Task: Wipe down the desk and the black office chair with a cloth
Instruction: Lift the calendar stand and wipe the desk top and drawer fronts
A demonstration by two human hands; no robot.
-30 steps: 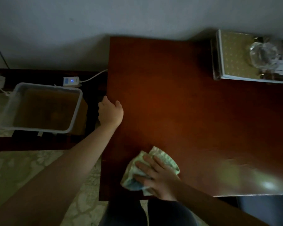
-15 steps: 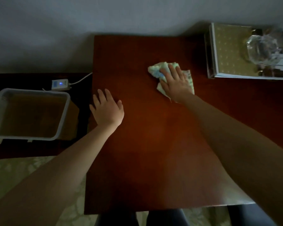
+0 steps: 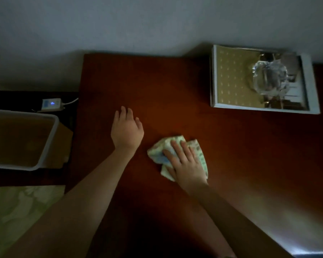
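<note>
Loosely bunched cloth point(image 3: 157, 152) on desk point(image 3: 175, 86), right hand point(image 3: 187, 165) pressing, axis unclear

Crumpled pale patterned cloth point(image 3: 175, 149) – flat on red-brown desk point(image 3: 175, 86), mid-top.

The left forearm point(image 3: 86, 198) is bare along its whole visible length, looming wide at the near edge under the wide lens and narrowing to a slim wrist. The left hand point(image 3: 127, 131) is bare too, with a rounded back. The right forearm point(image 3: 231, 213) is likewise bare up to the wrist, and the right hand point(image 3: 186, 164) is uncovered, its fingers point(image 3: 177, 148) fairly short with rounded tips. A faint dark mark crosses one right finger; whether it is a ring or a shadow cannot be told. The dim light softens all finer detail.
</note>
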